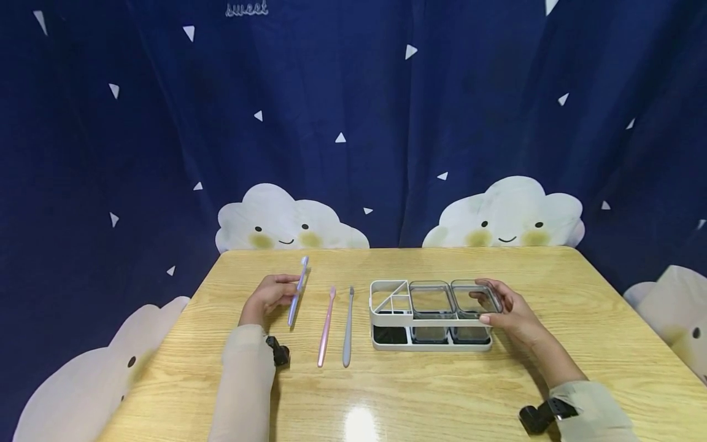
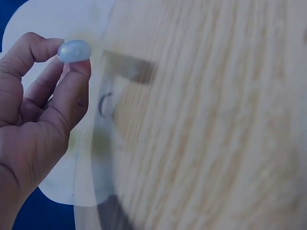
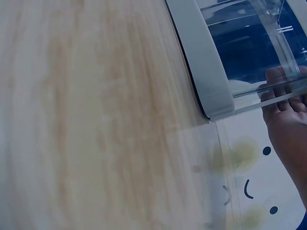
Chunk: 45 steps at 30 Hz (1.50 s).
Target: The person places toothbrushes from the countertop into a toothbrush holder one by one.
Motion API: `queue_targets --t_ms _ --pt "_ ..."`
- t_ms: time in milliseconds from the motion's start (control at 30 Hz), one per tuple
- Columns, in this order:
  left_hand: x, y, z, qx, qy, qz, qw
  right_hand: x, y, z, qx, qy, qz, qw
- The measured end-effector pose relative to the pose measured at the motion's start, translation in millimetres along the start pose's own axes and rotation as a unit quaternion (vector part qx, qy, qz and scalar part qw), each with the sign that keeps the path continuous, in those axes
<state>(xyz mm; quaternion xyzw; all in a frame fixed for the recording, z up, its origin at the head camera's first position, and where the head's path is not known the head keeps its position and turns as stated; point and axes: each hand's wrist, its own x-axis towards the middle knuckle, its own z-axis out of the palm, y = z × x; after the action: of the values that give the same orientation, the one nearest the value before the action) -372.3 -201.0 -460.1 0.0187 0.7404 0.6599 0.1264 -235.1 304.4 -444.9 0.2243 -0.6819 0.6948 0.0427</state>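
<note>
Fingers (image 2: 43,49) of the left hand (image 1: 270,296) were pinched round a purple toothbrush (image 1: 295,302) left of centre, a clear cup (image 1: 469,314) centre-right was gripped by the right hand (image 1: 516,316), and “sweet” lettering (image 1: 247,8) was displayed upper-left.

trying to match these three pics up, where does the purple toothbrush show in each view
Head: the purple toothbrush is left of centre, tilted, in the grip of the left hand.
Left wrist: upper left, seen nearly end-on, its pale oval end in that same grip.
Right wrist: not in it.
Shared landmark: the wood-grain table, visible in all three.
</note>
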Motion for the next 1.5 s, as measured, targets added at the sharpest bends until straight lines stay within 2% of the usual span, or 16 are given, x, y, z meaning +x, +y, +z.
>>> queue_targets --t_ms 333,633,767,967,1167,1300,1500 --pt "-6.9 7.7 3.2 -0.029 0.012 0.020 0.9993 1.2 1.5 -0.4 -0.009 -0.004 0.010 1.000" --pt "-15.7 25.3 8.7 -0.054 0.008 0.069 0.9961 0.6 -1.1 -2.1 -0.016 -0.005 0.009 1.000" --pt "-19.5 31.4 12.2 -0.067 0.003 0.078 0.9947 0.6 0.3 -2.9 -0.018 -0.003 0.014 1.000" --pt "-24.5 36.3 21.3 -0.087 0.003 0.087 0.9924 -0.4 2.3 -2.7 -0.022 0.002 0.021 1.000" --pt "-29.2 43.8 34.6 -0.105 0.013 0.114 0.9878 -0.4 2.8 -1.6 -0.009 -0.005 0.012 1.000" --pt "-32.4 50.7 42.9 -0.104 0.007 0.128 0.9863 0.1 2.1 -1.2 0.000 -0.007 0.005 1.000" --pt "-34.3 57.3 51.4 -0.126 -0.013 0.144 0.9814 0.5 2.6 -1.8 0.001 -0.008 0.006 1.000"
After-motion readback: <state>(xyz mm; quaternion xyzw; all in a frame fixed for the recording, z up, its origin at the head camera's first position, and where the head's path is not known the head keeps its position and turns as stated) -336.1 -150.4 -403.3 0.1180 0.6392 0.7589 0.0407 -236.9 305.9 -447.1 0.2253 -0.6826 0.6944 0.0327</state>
